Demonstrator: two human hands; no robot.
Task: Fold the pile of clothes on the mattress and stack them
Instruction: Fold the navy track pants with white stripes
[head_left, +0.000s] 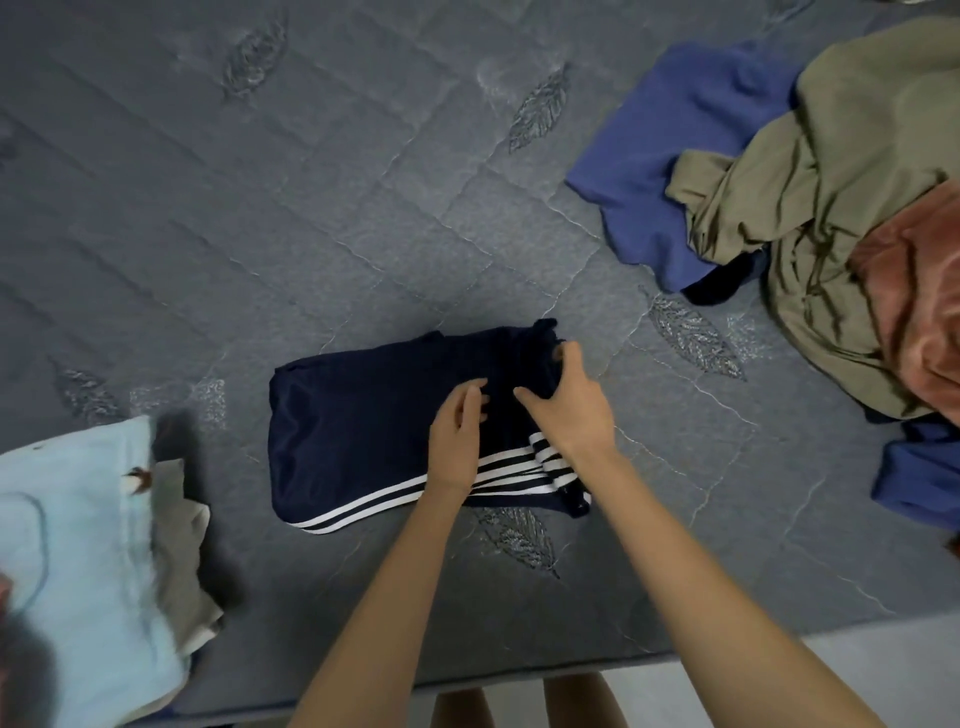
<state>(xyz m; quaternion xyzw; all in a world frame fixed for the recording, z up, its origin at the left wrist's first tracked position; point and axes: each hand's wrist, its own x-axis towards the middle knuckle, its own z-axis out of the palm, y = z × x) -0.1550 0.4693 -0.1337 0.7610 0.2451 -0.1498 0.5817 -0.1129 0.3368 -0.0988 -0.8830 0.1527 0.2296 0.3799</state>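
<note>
Head view: a navy striped garment (358, 431) lies partly folded in the middle of the mattress (260, 208), near its front edge. The right hand (569, 410) grips the bunched end on the right, fingers curled into the cloth. The left hand (457, 441) rests just beside it with bent fingers; whether it pinches a fold I cannot tell. The cloth looks light, limp and a little slick, so it will likely slide and sag; best taken at both corners of a folded edge. An unfolded pile (810, 182) waits at right, a folded stack (78, 519) at left
</note>
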